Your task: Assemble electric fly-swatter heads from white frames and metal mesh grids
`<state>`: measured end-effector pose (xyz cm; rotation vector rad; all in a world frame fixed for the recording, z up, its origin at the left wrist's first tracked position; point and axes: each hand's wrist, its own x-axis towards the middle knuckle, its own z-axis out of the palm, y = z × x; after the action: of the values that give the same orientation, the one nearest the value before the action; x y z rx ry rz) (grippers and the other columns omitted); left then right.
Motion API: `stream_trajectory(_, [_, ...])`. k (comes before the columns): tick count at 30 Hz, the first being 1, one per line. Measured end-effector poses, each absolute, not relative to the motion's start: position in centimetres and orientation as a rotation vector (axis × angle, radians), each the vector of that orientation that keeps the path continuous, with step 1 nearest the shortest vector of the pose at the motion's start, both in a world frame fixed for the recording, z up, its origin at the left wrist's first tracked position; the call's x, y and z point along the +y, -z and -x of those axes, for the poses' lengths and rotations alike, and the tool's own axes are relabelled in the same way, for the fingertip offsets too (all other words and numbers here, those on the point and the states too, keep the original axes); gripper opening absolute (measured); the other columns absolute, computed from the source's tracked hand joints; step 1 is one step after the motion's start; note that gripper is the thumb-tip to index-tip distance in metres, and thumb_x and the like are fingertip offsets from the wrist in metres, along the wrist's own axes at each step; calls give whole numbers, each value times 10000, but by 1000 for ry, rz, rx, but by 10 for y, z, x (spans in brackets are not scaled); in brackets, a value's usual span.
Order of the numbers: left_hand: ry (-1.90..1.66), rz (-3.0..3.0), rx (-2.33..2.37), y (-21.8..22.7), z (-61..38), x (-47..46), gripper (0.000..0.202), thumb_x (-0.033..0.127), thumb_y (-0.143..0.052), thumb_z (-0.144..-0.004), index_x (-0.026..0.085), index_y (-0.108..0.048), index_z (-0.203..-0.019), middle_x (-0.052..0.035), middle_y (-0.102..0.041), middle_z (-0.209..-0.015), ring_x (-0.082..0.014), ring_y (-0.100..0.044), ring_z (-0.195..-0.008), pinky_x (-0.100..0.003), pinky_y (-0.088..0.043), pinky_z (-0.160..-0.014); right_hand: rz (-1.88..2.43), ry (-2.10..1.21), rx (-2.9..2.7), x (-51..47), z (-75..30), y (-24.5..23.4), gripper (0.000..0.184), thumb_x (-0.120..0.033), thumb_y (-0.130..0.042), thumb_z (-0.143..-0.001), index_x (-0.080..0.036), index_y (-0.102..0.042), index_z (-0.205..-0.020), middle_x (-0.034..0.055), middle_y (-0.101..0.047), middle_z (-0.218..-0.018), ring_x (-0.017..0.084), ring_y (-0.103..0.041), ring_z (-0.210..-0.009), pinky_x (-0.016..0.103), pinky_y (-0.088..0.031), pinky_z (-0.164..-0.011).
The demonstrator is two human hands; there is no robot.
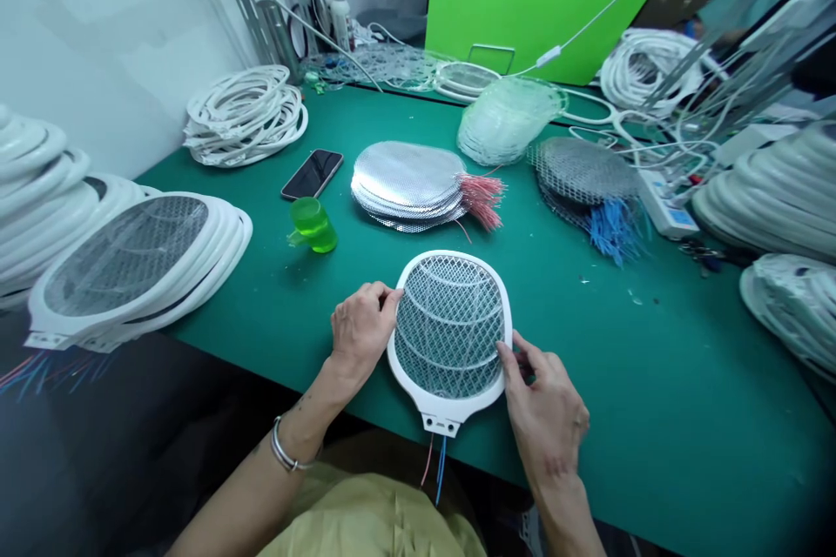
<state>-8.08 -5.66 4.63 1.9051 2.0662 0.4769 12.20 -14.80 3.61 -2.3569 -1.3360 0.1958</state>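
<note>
Between my hands, a white plastic electric swatter frame (449, 322) with wire mesh lies tilted just above the green bench top (653, 418). Its handle end points toward me. My left hand (360, 331) grips the frame's left edge with the fingertips on the mesh rim. My right hand (545, 405) holds the lower right edge, with the thumb over the rim. A red wire and a blue wire (434, 470) hang from the frame's lower end.
Stacked white swatter frames (131, 261) stand at left, and coiled white frames (245, 117) lie behind them. A phone (312, 174), a green transparent cup (313, 224), silver mesh pads with red wires (408, 183) and grey mesh with blue wires (584, 174) lie on the bench.
</note>
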Motion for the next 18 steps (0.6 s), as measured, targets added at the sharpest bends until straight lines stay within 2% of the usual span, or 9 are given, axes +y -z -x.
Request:
stream_trajectory(6, [-412, -1904, 2119, -47, 80, -58, 291, 470, -525, -929, 238, -635, -792, -19, -714, -863, -224, -659, -743, -277, -298, -544, 2416, -203, -1400, -146, -118, -42, 556, -587, -321, -950, -220, -651, -1207, 72, -657, -992, 202, -610, -764, 300, -362, -552])
stream_trajectory(11, [-354, -1947, 2138, -47, 79, -61, 293, 462, -493, -952, 232, -622, -824, -30, -707, -879, -210, -659, -747, -265, -320, -549, 2350, -115, -1395, -150, -111, -37, 590, -588, -291, -961, -164, -661, -1141, 108, -670, -1017, 224, -631, -834, 305, -408, -576])
stream_trajectory(14, [-333, -2035, 2148, -43, 77, -64, 323, 458, -434, -980, 221, -613, -855, -34, -692, -864, -197, -644, -713, -265, -323, -539, 2268, 20, -1562, -152, -114, -25, 543, -477, -289, -998, -118, -576, -1288, 155, -620, -1248, 276, -592, -1086, 365, -474, -810])
stream_trajectory(16, [-337, -2114, 2131, -39, 74, -65, 340, 434, -394, -998, 203, -617, -886, -50, -685, -868, -206, -638, -735, -284, -373, -585, 2161, 72, -1729, -151, -121, -17, 526, -383, -265, -1016, -94, -423, -1426, 166, -482, -1427, 290, -466, -1287, 427, -418, -998])
stream_trajectory(18, [-388, -2199, 2114, -35, 72, -65, 334, 381, -366, -1011, 172, -625, -1027, -93, -687, -993, -238, -639, -865, -324, -428, -700, 2016, 38, -1911, -148, -130, -12, 525, -319, -251, -1019, -102, -276, -1497, 143, -336, -1526, 264, -310, -1407, 449, -337, -1108])
